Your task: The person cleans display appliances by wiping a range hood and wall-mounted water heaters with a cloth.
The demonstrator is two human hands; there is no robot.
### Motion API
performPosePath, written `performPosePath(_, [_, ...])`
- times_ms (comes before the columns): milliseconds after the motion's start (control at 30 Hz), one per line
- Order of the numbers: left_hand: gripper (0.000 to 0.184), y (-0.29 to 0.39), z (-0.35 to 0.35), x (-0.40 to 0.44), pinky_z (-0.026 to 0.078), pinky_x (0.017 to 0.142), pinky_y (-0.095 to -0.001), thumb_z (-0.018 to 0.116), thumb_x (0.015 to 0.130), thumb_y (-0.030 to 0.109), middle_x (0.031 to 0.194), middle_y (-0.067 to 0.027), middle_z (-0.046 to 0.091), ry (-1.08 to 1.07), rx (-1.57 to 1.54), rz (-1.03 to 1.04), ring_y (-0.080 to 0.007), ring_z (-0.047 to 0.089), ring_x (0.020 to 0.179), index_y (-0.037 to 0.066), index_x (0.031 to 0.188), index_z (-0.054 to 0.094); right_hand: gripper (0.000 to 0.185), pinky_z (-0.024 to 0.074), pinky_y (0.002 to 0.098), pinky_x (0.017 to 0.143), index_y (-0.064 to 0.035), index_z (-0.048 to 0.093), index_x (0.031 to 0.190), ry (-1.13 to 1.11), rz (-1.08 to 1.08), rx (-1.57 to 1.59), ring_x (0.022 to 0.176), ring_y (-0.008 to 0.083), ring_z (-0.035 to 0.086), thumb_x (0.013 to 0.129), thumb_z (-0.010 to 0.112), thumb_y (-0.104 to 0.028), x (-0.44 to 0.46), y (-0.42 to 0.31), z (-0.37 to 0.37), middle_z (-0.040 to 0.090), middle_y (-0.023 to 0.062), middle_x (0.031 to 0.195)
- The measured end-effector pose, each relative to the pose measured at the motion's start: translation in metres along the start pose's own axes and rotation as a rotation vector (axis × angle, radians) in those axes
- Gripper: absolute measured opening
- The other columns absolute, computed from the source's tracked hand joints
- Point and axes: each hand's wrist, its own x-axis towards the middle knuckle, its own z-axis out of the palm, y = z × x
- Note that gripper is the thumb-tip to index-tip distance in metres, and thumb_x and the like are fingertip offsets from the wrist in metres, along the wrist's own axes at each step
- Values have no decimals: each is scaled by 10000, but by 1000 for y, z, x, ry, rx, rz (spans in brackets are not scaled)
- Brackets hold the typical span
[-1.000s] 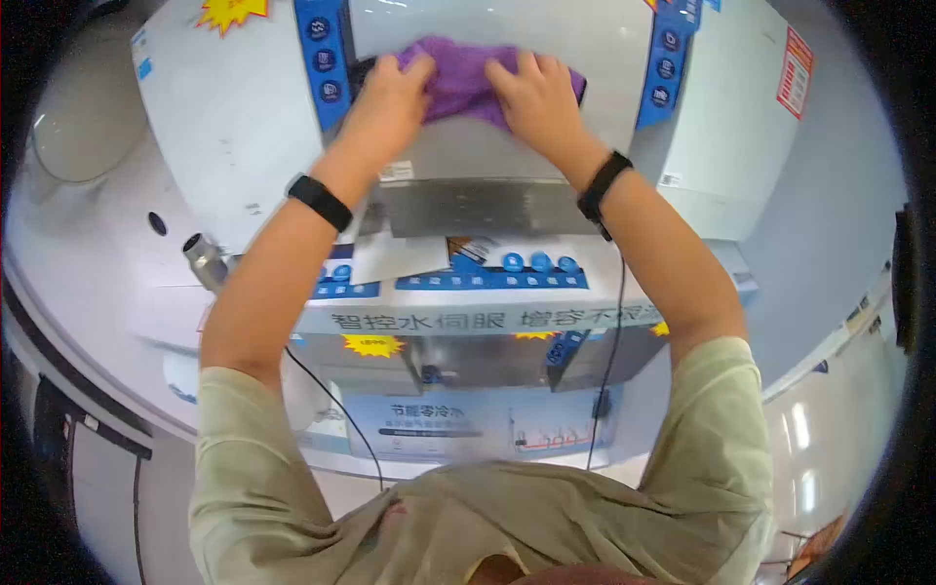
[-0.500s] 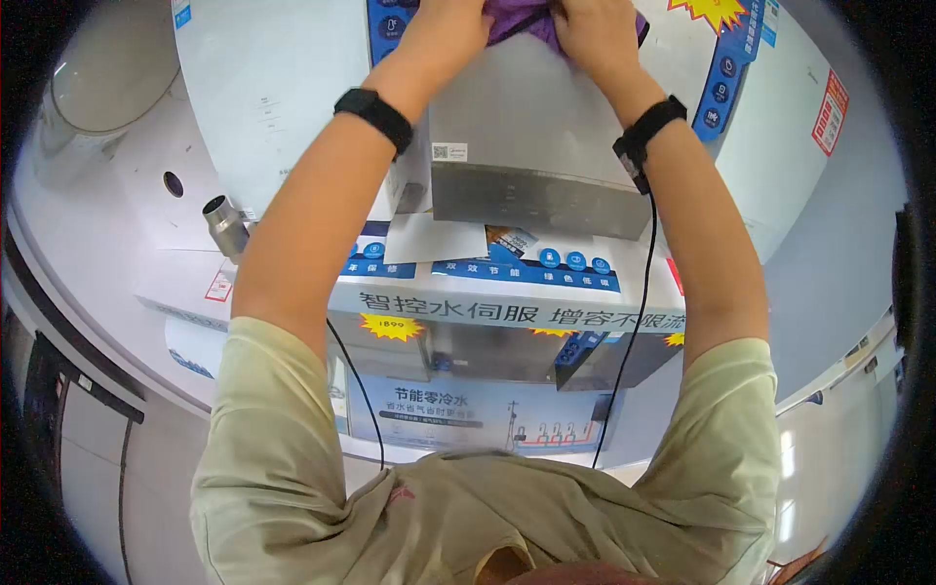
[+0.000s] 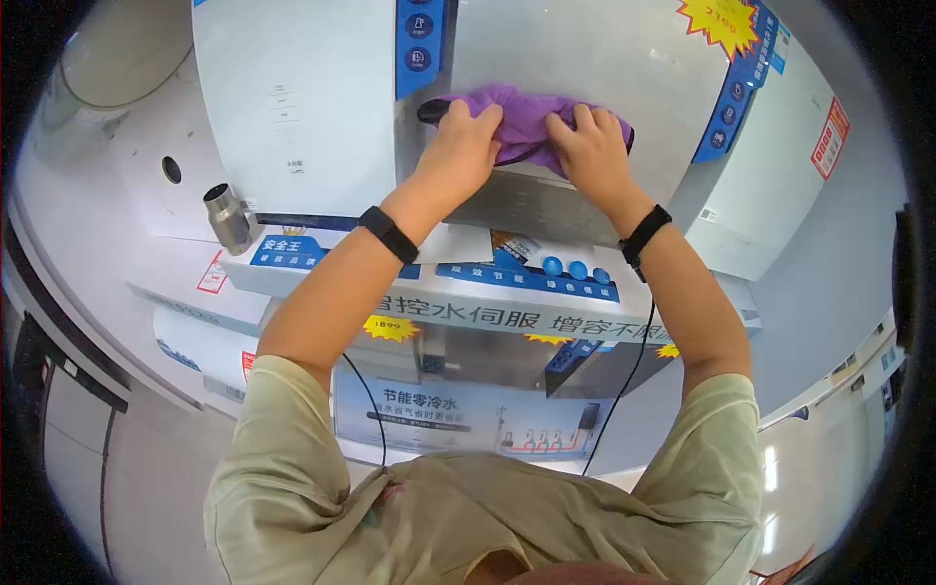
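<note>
"Purple cloth [image 3: 526, 119], head view: where is it?"

"Bunched against the lower front of the grey appliance [image 3: 585, 58]."

"And each grip?"

"Left hand [image 3: 458, 154] pinches the cloth's left part, right hand [image 3: 597, 161] its right."

"Anything near the appliance?"

"Metal pipe [image 3: 229, 222] to its left; yellow price tag [image 3: 720, 25] at its upper right."

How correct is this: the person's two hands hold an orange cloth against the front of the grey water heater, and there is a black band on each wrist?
Not quite: in the head view, the cloth is purple, not orange. The left hand and right hand hold it against the front of the grey water heater, with a black band on each wrist.
</note>
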Motion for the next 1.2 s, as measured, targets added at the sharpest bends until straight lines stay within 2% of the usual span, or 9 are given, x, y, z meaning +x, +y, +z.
performPosePath(100, [337, -3, -3, 10, 476, 849, -493, 667, 843, 87, 1019, -262, 502, 47, -20, 59, -469, 547, 951, 87, 1150, 528, 320, 449, 422, 755, -185, 637, 1067, 86, -18, -48, 852, 310, 548, 752, 643, -132, 12, 13, 3, 562, 104, 908])
performPosePath(300, [321, -5, -9, 51, 483, 845, -480, 678, 858, 151, 1020, -272, 530, 162, -67, 86, -463, 550, 943, 104, 1144, 540, 297, 463, 460, 718, -195, 627, 1060, 219, 110, -77, 834, 345, 561, 769, 658, -140, 46, 32, -4, 572, 121, 910])
performPosePath(467, [192, -18, 1, 22, 492, 820, -465, 645, 886, 199, 950, -235, 579, 131, -74, 20, -427, 578, 925, 95, 1043, 609, 319, 465, 474, 720, -191, 622, 1069, 63, 112, -74, 843, 357, 564, 758, 678, -149, 30, 3, 3, 571, 140, 923])
performPosePath(600, [188, -23, 9, -21, 489, 815, -465, 632, 894, 194, 909, -235, 585, 123, -141, -124, -429, 576, 921, 90, 1048, 605, 351, 447, 464, 723, -189, 617, 1089, -42, 110, -18, 847, 345, 556, 747, 688, -155, -4, -34, 13, 565, 138, 938])
performPosePath(833, [196, -47, 31, -76, 469, 877, -467, 595, 920, 186, 1042, -230, 619, 142, -325, -408, -413, 573, 1004, 64, 1074, 597, 352, 424, 449, 716, -146, 623, 1120, -141, 108, 57, 857, 341, 533, 778, 696, -188, -43, -86, 37, 552, 143, 929])
performPosePath(867, [271, -45, 35, -84, 458, 915, -466, 597, 922, 178, 1096, -229, 617, 150, -318, -413, -420, 564, 1063, 48, 1159, 568, 347, 425, 452, 717, -133, 625, 1120, -147, 120, 64, 857, 344, 531, 787, 698, -196, -46, -91, 40, 548, 149, 927])
performPosePath(967, [371, -43, 46, -91, 442, 960, -458, 606, 924, 176, 1185, -243, 588, 230, -400, -372, -421, 546, 1124, 30, 1252, 511, 336, 425, 470, 733, -91, 625, 1114, -95, 159, 139, 845, 358, 524, 810, 698, -215, -49, -105, 41, 542, 173, 922])
performPosePath(1000, [448, -39, 43, -91, 421, 1005, -448, 614, 924, 178, 1264, -255, 546, 204, -442, -396, -423, 518, 1183, 0, 1305, 461, 366, 424, 472, 784, -70, 614, 1131, -119, 193, 166, 869, 370, 515, 813, 704, -227, -49, -109, 38, 538, 190, 951])
performPosePath(1200, [450, -40, 49, -57, 422, 1007, -475, 561, 952, 194, 1288, -301, 525, 342, -533, -457, -449, 521, 1188, -9, 1328, 418, 454, 398, 467, 884, -102, 585, 1240, -73, 222, 143, 957, 370, 505, 825, 702, -243, -40, -106, 36, 536, 190, 1036])
